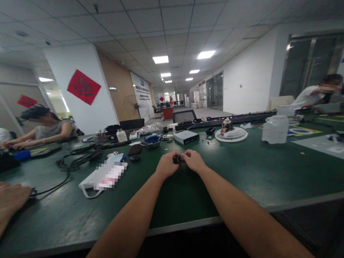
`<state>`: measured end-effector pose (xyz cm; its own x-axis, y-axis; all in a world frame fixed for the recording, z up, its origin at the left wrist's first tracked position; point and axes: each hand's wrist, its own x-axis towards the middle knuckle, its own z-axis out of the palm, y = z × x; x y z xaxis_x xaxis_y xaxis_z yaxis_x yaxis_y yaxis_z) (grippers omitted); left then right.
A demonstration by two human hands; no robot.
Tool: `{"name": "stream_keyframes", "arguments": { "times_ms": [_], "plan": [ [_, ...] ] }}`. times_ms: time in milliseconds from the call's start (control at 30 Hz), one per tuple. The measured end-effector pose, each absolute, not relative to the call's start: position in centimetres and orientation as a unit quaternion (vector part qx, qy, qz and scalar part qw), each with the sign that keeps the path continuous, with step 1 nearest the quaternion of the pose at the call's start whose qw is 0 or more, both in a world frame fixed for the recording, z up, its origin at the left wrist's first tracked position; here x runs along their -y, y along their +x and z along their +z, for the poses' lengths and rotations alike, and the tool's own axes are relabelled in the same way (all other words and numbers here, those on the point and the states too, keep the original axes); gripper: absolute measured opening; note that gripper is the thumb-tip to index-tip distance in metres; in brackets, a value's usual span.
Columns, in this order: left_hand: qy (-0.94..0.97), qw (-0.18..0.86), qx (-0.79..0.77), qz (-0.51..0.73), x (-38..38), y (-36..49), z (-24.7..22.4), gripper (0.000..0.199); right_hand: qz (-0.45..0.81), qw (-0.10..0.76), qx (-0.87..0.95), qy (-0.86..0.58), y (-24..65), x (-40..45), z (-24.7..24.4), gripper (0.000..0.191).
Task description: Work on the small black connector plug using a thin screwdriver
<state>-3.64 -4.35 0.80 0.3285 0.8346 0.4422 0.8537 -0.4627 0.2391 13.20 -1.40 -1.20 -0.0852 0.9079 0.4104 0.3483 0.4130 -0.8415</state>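
Note:
Above the green tabletop, both forearms reach forward and the hands meet. My left hand is closed around a small dark part, which looks roundish; its exact kind is too small to make out. From the other side, the bent fingers of my right hand grip the same part. Just beyond the hands lies a flat grey-white box. Farther right rests a white round fan grille with a small motor-like piece standing on it.
At lower left, another person's hands hold a black cable. A white bag lies left of my arms, near a dark phone-like slab. A white jug stands at right. Other people sit at both sides.

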Motion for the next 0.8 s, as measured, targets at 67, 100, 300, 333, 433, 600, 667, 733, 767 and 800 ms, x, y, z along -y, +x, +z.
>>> {"name": "stream_keyframes", "arguments": {
  "times_ms": [67,100,300,333,433,600,667,733,767,800],
  "plan": [
    [-0.801,0.024,0.536,-0.265,4.2,-3.8,0.7,0.027,0.295,0.513,0.659,-0.464,13.2,1.3,-1.1,0.022],
    [-0.793,0.027,0.546,-0.268,4.2,-3.9,0.7,0.027,0.303,0.522,0.649,-0.463,13.2,1.3,-1.0,0.023],
    [-0.748,0.049,0.599,-0.283,4.1,-4.3,0.9,0.027,0.347,0.563,0.62,-0.422,13.3,1.6,-0.3,0.027],
    [-0.743,0.053,0.603,-0.285,4.2,-4.3,1.0,0.027,0.353,0.567,0.619,-0.413,13.3,1.7,-0.2,0.027],
    [-0.736,0.06,0.609,-0.288,4.4,-4.2,1.1,0.027,0.368,0.572,0.618,-0.395,13.3,1.9,0.0,0.026],
    [-0.738,0.058,0.607,-0.288,4.6,-3.8,1.3,0.026,0.387,0.567,0.619,-0.382,13.1,2.1,0.1,0.026],
    [-0.738,0.059,0.607,-0.288,4.6,-3.8,1.3,0.026,0.39,0.566,0.618,-0.382,13.1,2.2,0.1,0.026],
    [-0.738,0.06,0.608,-0.288,4.6,-3.8,1.4,0.026,0.392,0.565,0.618,-0.381,13.2,2.3,0.1,0.026],
    [-0.738,0.06,0.608,-0.288,4.6,-3.8,1.4,0.026,0.394,0.564,0.618,-0.381,13.2,2.3,0.1,0.026],
    [-0.738,0.061,0.608,-0.287,4.6,-3.8,1.4,0.026,0.397,0.562,0.619,-0.38,13.1,2.4,0.2,0.026]
  ]
}}
